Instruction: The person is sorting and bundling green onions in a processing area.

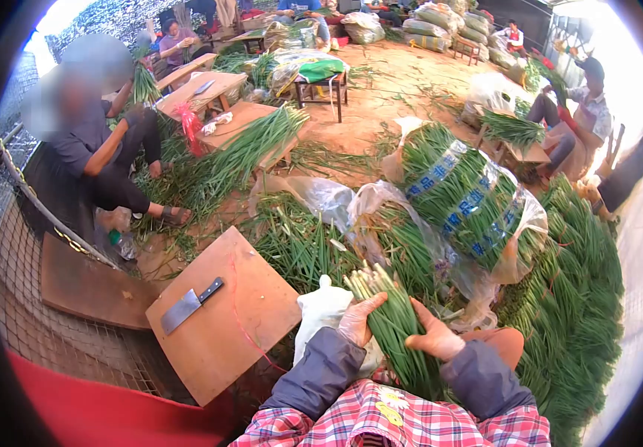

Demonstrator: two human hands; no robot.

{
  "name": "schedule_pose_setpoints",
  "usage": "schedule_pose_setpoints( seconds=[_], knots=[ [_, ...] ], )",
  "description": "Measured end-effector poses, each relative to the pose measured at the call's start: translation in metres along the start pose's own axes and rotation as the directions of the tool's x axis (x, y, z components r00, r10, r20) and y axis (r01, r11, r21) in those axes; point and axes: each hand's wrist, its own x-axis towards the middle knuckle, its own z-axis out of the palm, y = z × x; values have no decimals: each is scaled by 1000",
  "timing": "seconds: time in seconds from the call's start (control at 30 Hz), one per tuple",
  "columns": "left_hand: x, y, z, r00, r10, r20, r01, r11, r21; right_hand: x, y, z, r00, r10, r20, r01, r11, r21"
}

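A bundle of green stalks (pixel 396 328) with pale cut ends is held upright over my lap, its pale ends pointing away from me. My left hand (pixel 360 319) grips the bundle on its left side. On its right side my right hand (pixel 437 334) is wrapped round the stalks, thumb across them. Left of my hands lies a tilted wooden board (pixel 224 316) carrying a cleaver (pixel 191 305) with a black handle. A thin red string (pixel 241 320) runs across the board. White cloth or plastic (pixel 321 309) sits beside my left hand.
Ahead right is a large plastic-wrapped bale of stalks (pixel 463 197). A long green heap (pixel 567 313) fills the right side, and loose stalks (pixel 299 238) lie ahead. One person sits at the left, another at the right, and more sit farther back. Low wooden tables (pixel 239 123) stand ahead left.
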Motion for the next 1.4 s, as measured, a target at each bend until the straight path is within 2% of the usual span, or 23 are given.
schedule_pose_setpoints(
  seconds=[0.03, 0.1, 0.2, 0.3, 0.43, 0.47, 0.6, 0.7, 0.77, 0.8, 0.9, 0.93, 0.97, 1.03, 1.07, 1.1, 1.17, 1.27, 1.37, 1.4],
  knots=[
    [-4, 1, 2, 1000, 21, 4, -21, 1000, 12, 3, -2, 10, 1000, -8, -21, 6, 996, -90],
    [-10, 4, 3, 998, 46, 44, -47, 999, 6, 8, -3, 13, 996, 52, -78, -57, 996, -68],
    [-16, 18, -9, 988, 69, 140, -63, 997, -49, 12, -2, 11, 991, 119, -69, -86, 928, 362],
    [-13, 16, -28, 982, 61, 179, -48, 996, -76, 16, -3, 13, 994, 103, -30, -85, 927, 366],
    [-8, 15, -28, 964, 98, 248, -44, 976, -212, 22, 3, 6, 993, 109, -38, -111, 992, -63],
    [-8, 16, -29, 978, 118, 172, -85, 979, -187, 22, 2, 10, 987, 162, -14, -162, 987, 9],
    [-14, 17, -17, 978, 183, -96, -191, 978, -82, 24, 20, 19, 983, 31, -183, -26, 999, 29],
    [-11, 6, -29, 998, 55, -21, -57, 981, -185, 26, 30, 14, 994, 45, -97, -55, 993, -106],
    [-12, 17, -25, 957, -29, 290, 87, 978, -189, 21, 19, 16, 981, 193, -24, -193, 981, 6],
    [-12, 21, -23, 929, -62, 364, 113, 986, -121, 21, 12, 17, 953, 304, 4, -303, 951, -67],
    [-11, 27, -16, 843, -102, 528, 157, 986, -62, 28, 24, -1, 935, 315, 161, -253, 914, -316],
    [-11, 27, -17, 872, -111, 478, 147, 988, -39, 26, 6, 0, 957, 222, 189, -96, 853, -513],
    [-10, 26, -16, 889, -104, 446, 135, 990, -37, 24, -12, 1, 968, 126, 215, 56, 730, -681],
    [-10, 27, -13, 921, -92, 380, 112, 993, -32, 26, -38, 6, 986, 164, 4, -96, 594, -799],
    [-13, 30, -11, 936, -83, 342, 96, 995, -23, 25, -33, 3, 991, 38, -126, -108, 784, -611],
    [-13, 30, -12, 945, -68, 320, 80, 997, -24, 29, -30, -2, 971, -21, -239, -79, 914, -399],
    [-12, 26, -13, 961, -44, 274, 52, 998, -23, 18, -65, 16, 965, 126, -232, -183, 952, -244],
    [-11, 22, -6, 978, 1, 211, -5, 1000, 17, 22, -53, 34, 989, -33, -143, -53, 829, -556],
    [-10, 23, -17, 986, -33, 163, 26, 999, 47, 41, -14, 15, 990, -72, -124, -13, 818, -575],
    [-11, 23, -17, 990, -22, 139, 17, 999, 40, 41, -18, 15, 994, -2, -114, -63, 824, -563]
  ],
)
